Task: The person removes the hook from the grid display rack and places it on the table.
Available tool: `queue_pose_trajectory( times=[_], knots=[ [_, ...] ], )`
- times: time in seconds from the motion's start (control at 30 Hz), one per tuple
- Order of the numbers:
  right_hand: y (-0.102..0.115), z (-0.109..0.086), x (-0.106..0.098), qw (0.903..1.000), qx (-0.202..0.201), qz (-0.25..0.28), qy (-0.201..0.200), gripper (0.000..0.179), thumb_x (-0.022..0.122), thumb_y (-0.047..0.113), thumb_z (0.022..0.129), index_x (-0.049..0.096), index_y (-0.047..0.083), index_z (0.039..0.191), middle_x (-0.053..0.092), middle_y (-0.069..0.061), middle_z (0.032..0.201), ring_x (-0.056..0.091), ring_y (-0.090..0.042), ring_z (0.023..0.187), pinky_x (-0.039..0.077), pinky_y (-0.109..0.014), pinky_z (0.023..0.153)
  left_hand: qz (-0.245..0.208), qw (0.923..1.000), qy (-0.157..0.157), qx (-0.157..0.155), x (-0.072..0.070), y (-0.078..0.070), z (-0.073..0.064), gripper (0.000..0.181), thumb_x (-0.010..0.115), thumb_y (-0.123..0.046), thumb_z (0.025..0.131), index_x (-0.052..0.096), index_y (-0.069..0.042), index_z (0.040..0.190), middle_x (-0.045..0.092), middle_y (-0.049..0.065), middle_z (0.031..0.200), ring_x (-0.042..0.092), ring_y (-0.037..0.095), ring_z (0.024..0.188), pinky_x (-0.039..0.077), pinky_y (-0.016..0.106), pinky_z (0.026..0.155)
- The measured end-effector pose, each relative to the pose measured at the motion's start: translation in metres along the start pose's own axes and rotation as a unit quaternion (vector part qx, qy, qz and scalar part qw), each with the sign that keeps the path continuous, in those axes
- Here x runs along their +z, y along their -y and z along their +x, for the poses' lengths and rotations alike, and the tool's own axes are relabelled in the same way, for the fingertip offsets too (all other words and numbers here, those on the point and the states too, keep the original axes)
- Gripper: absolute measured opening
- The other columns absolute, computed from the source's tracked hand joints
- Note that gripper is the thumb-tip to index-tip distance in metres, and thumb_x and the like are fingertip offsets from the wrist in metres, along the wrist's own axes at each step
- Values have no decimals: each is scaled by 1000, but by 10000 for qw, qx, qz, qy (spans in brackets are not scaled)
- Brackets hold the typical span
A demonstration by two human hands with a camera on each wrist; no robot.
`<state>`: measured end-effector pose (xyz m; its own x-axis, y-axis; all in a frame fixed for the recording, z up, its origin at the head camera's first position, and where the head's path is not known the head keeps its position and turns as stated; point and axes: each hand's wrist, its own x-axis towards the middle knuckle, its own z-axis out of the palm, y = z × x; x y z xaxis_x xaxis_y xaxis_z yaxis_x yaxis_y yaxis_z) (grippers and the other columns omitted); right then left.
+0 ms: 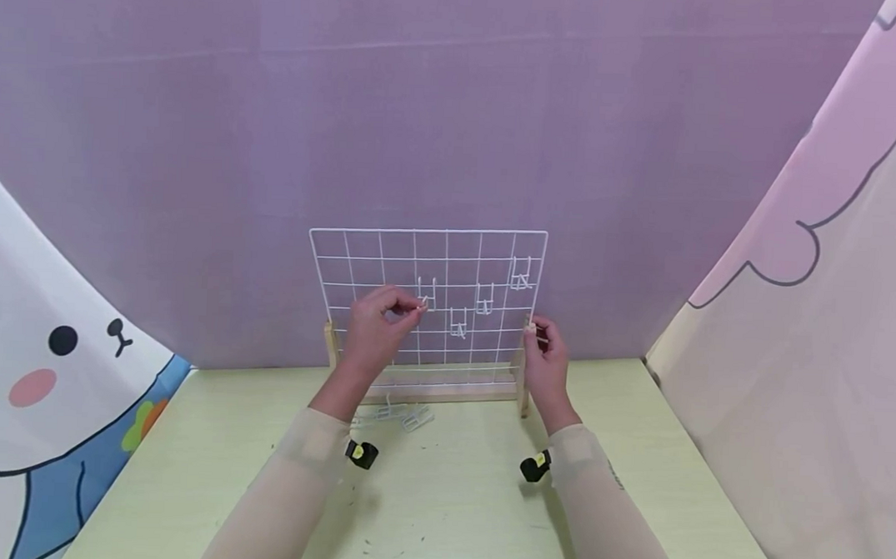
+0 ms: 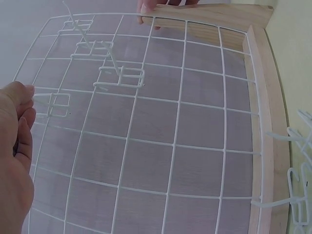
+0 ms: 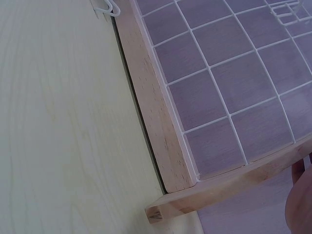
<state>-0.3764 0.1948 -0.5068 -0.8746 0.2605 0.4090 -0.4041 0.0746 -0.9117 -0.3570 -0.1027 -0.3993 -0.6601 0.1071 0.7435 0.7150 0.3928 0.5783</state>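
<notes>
A white wire grid panel (image 1: 462,301) stands upright in a wooden stand (image 1: 443,390). My left hand (image 1: 380,325) pinches a white wire hook (image 2: 51,105) that lies against the grid, left of the other hung hooks. Three more hooks, among them a low one (image 1: 458,323) and an upper right one (image 1: 521,276), hang to its right. At the grid's right edge, my right hand (image 1: 547,363) grips the upper end of the stand's wooden side post (image 2: 204,17). Only part of that hand shows at the edge of the right wrist view.
Several loose white hooks (image 1: 415,417) lie on the pale wooden tabletop (image 1: 438,504) in front of the stand's left part. A purple backdrop (image 1: 424,128) rises behind the grid. Printed cloths flank the table, with a cartoon figure (image 1: 60,396) on the left one.
</notes>
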Motion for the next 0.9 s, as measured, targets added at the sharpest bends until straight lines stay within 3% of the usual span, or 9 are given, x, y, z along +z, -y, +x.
queue_pose_trajectory(
  times=[0.17,0.27,0.57,0.73,0.9],
  knots=[
    [-12,3,-1,9999,-77,-86,-36,29,57,11,115,63,-4,140,61,-34,135,57,-25,108,52,-22,89,-94,9997,-65,207,-3,2,-2,10,87,4,92,82,-4,94,79,7,94,69,20,84,58,23,76],
    [-14,3,-1,9998,-153,-105,-67,27,59,14,115,64,0,138,64,-30,133,57,-25,108,52,-23,89,-121,9995,-97,273,-5,4,-4,10,88,3,91,82,-4,94,79,7,93,69,20,83,53,17,74],
    [-15,2,0,9993,-346,-103,-110,24,60,11,114,66,0,134,66,-26,127,60,-25,106,53,-25,87,-54,9999,-4,139,-10,8,-11,11,88,2,92,81,-6,93,77,3,91,68,17,83,54,18,75],
    [-16,3,0,9992,-364,-110,-154,22,61,10,113,66,1,133,66,-26,126,60,-23,104,53,-23,87,119,9997,-13,233,-13,11,-14,11,88,2,93,81,-6,93,78,2,92,69,17,84,57,20,76],
    [-17,3,0,9991,-380,-109,-155,22,60,9,113,66,1,133,66,-28,127,60,-24,105,53,-23,87,159,9997,-15,202,-15,11,-16,12,88,4,91,81,-6,93,78,3,91,70,17,82,61,28,74]
  ],
)
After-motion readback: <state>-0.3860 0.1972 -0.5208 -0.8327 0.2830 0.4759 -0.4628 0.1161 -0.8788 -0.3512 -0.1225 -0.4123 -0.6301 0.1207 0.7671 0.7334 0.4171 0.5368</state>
